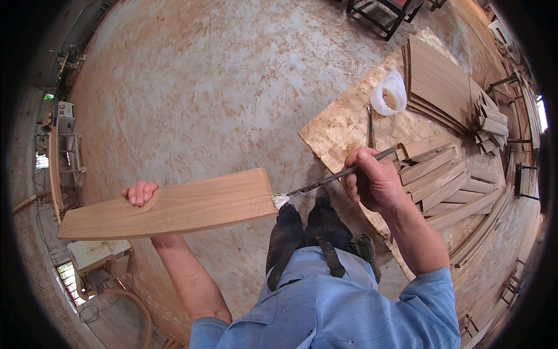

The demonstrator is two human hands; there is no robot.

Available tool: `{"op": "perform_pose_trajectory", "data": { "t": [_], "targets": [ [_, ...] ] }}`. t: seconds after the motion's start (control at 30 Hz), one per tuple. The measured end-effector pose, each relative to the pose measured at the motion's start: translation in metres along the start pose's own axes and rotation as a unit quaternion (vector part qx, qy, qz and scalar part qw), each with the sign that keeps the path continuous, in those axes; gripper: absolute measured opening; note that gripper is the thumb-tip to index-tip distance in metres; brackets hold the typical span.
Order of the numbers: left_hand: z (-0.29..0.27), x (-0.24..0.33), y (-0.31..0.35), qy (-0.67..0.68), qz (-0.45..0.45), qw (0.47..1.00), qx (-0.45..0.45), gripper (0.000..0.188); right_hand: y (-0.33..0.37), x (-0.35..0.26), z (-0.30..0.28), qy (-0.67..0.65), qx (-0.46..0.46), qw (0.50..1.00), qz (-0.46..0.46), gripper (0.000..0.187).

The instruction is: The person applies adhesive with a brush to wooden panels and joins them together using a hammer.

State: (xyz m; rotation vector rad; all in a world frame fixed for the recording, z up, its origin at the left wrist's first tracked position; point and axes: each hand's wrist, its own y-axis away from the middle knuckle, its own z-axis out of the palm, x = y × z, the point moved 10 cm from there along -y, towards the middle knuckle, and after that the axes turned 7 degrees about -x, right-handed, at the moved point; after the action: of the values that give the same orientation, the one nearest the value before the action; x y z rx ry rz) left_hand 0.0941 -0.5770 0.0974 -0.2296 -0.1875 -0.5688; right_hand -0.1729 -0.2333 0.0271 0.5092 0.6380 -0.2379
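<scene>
My left hand (140, 193) grips a long flat wooden board (192, 203) from below, its fingers curled over the far edge; the thumb is hidden beneath. The board lies roughly level across my front, tilted slightly up toward the right. Closed around the dark handle of a brush (308, 188) is my right hand (372, 180). The brush's pale, frayed bristles touch the board's right end. Past my right hand, a white plastic container (388, 94) stands on a plywood worktop (334, 128), with a thin dark tool (371, 125) next to it.
Stacked flat panels (439, 81) and several piled boards (436, 177) cover much of the worktop at right. A dark wooden frame (386, 17) stands at the far side. Machinery (102, 256) with a hose (142, 311) is on the left. Stained concrete floor (203, 87) lies ahead.
</scene>
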Motion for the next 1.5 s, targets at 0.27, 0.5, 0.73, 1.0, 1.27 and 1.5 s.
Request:
{"op": "perform_pose_trajectory", "data": {
  "t": [0.27,0.5,0.73,1.0,1.27,1.5],
  "targets": [
    [0.011,-0.004,0.008,-0.025,0.022,0.999,0.012,0.022,-0.016,0.006,-0.012,0.042,0.051,0.998,0.019,0.026],
    [0.008,-0.002,0.012,-0.031,0.019,0.999,-0.007,0.016,-0.027,0.007,-0.025,0.052,0.088,0.995,0.011,0.024],
    [-0.006,-0.001,0.016,-0.025,0.0,1.0,0.012,0.017,-0.014,0.003,-0.005,0.063,0.036,0.997,0.015,0.024],
    [-0.007,-0.015,0.009,0.001,-0.042,0.999,0.024,0.033,0.005,-0.001,-0.001,0.095,0.016,0.995,0.018,0.024],
    [-0.013,-0.018,0.009,-0.023,-0.013,0.998,0.051,0.03,0.017,-0.013,0.014,0.087,-0.03,0.996,0.008,0.026],
    [-0.01,-0.017,0.009,-0.011,-0.021,1.0,0.006,0.022,-0.008,0.002,-0.008,0.05,0.005,0.998,0.039,0.025]
  ]
}}
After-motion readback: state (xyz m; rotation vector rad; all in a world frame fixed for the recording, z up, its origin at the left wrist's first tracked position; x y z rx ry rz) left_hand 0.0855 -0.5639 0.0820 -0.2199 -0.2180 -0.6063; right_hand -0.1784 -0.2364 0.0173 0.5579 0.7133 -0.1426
